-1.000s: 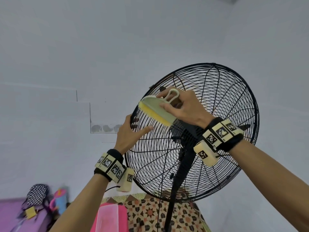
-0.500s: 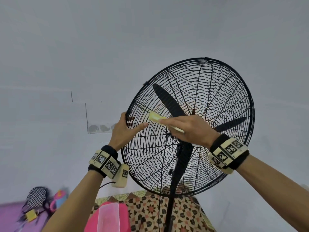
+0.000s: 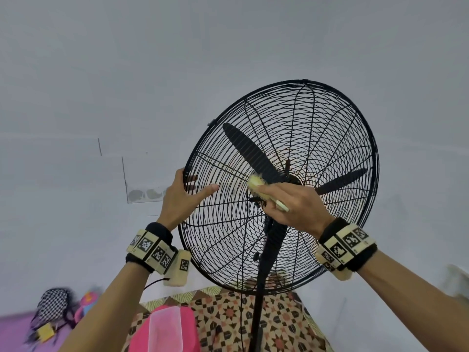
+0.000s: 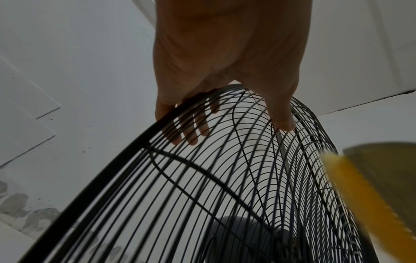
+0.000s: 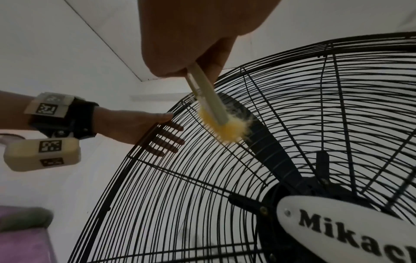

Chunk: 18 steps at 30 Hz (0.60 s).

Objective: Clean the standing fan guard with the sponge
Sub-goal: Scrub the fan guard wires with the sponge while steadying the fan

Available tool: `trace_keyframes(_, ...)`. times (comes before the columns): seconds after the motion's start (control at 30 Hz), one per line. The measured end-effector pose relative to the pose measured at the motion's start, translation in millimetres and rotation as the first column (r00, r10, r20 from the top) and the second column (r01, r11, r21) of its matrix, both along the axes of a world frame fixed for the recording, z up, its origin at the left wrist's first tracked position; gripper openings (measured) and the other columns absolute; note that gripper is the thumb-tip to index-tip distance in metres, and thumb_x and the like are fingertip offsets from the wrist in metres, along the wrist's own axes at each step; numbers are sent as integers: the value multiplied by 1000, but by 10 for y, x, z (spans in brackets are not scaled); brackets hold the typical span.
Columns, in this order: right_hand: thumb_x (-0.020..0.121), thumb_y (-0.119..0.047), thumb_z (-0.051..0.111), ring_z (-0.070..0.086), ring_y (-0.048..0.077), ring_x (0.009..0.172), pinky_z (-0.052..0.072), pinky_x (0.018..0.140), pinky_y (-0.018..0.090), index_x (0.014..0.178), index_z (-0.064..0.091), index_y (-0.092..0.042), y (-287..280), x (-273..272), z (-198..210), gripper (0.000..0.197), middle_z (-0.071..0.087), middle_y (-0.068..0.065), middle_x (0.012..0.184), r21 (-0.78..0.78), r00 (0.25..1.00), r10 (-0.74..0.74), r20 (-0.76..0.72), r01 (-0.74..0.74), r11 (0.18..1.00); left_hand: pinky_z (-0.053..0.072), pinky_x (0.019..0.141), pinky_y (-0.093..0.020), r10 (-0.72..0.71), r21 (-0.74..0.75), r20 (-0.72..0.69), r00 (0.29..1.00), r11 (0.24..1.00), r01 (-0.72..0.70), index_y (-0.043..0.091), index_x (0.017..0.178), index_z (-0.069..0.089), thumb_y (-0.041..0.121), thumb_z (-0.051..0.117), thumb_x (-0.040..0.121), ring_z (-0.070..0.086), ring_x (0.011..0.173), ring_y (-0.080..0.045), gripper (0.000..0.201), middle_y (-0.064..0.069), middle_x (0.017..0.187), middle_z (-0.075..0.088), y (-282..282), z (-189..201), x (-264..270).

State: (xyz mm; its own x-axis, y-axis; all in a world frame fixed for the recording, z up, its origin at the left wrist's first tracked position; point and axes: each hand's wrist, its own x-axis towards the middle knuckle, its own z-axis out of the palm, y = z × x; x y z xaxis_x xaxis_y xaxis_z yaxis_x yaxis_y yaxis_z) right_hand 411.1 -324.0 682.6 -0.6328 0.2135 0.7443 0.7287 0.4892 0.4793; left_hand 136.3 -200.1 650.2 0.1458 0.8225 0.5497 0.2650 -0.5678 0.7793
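Observation:
The black wire fan guard (image 3: 330, 123) of a standing fan tilts up in front of me. My left hand (image 3: 200, 185) grips the guard's left rim, with the fingers behind the wires and the thumb across the front. My right hand (image 3: 291, 207) holds a yellow sponge (image 3: 255, 185) on a pale plastic handle and presses it on the wires just left of the hub. In the right wrist view the sponge (image 5: 227, 129) frays against the guard (image 5: 202, 178) over a black blade. The left wrist view shows my left hand (image 4: 225, 99) on the rim and the sponge (image 4: 364, 192) at right.
The fan's black pole (image 3: 258, 301) runs down over a patterned surface (image 3: 228, 321). A pink container with a clear lid (image 3: 165, 326) sits below my left arm. A checkered bag (image 3: 53, 306) lies at the lower left. A white wall stands behind the fan.
My right hand has drawn the sponge down and right across the guard, from its upper left toward the hub. My left hand has kept its hold on the rim.

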Motion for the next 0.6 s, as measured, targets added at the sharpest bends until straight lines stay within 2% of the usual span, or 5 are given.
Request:
trace_keyframes(0.1,95,-14,64,74,18,96,62,77,27,137,58,-11,-12,68,-149,42,73,12,123,0,1000,3,3,-3,1000,46,90,-29,1,10,6,1000,1000,-1,26,146,44,68,79,76,62,114,-13,88,7,131,62,1,-12,3)
trace_keyframes(0.17,95,-15,63,75,20,93,65,71,33,133,64,-10,-17,141,-232,38,75,11,120,-75,998,-25,-53,21,997,47,90,-29,-7,2,8,1000,1000,7,28,144,44,71,79,75,62,115,-14,89,8,130,62,28,-19,-4)
trace_keyframes(0.27,91,-19,61,68,16,68,58,48,33,130,57,-16,-36,254,-299,40,77,8,98,-117,993,-99,-68,91,989,51,94,-35,-10,-8,19,1000,1000,10,31,143,44,83,76,67,63,116,-14,98,10,129,62,36,-7,-16)
trace_keyframes(0.47,94,-18,64,74,19,92,58,67,24,137,58,-13,-60,358,-358,44,74,10,122,-30,994,-107,-16,106,994,50,95,-36,-22,-7,13,1000,1000,22,38,138,41,88,73,64,64,116,-15,95,11,129,62,7,-17,-9)
trace_keyframes(0.6,91,-23,61,69,15,66,58,45,30,122,67,-10,-61,446,-350,33,78,8,97,-60,985,-143,-100,137,989,51,97,-39,-19,-22,10,1000,1000,20,37,140,41,87,74,64,64,117,-15,97,12,129,61,20,0,-14)
